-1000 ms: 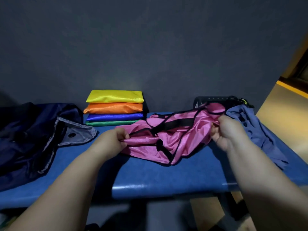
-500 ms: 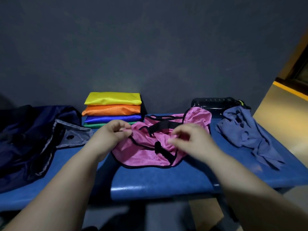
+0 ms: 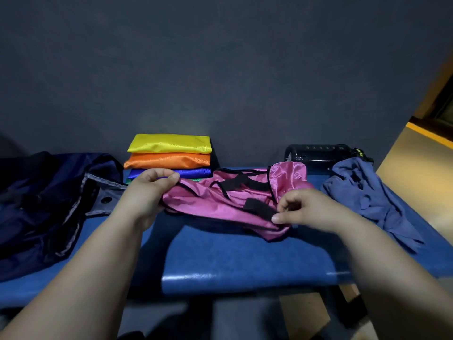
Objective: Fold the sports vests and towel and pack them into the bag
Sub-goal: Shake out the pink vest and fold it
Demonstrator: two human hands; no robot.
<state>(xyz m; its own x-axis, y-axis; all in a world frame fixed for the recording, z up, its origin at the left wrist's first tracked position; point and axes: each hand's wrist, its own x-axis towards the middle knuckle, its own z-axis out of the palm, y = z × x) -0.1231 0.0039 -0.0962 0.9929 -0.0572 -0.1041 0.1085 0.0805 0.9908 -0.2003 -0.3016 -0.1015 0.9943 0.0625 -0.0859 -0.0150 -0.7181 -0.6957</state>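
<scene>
A pink sports vest [image 3: 220, 202] with black trim lies crumpled on the blue bench [image 3: 245, 261]. My left hand [image 3: 149, 190] pinches its left edge. My right hand [image 3: 301, 209] pinches its front right corner beside a black strap. Behind the vest is a stack of folded vests [image 3: 169, 155]: yellow on top, then orange, blue and green. A crumpled blue-grey towel [image 3: 367, 195] lies at the right. The dark navy bag [image 3: 41, 202] lies open at the left.
A black water bottle [image 3: 321, 154] lies on its side behind the towel against the dark wall. The bench's front edge runs just below my forearms. A wooden floor shows at the right.
My right hand has let go of the vest's far right end and come in to its front right corner. The vest lies more bunched toward the middle. My left hand has kept its hold.
</scene>
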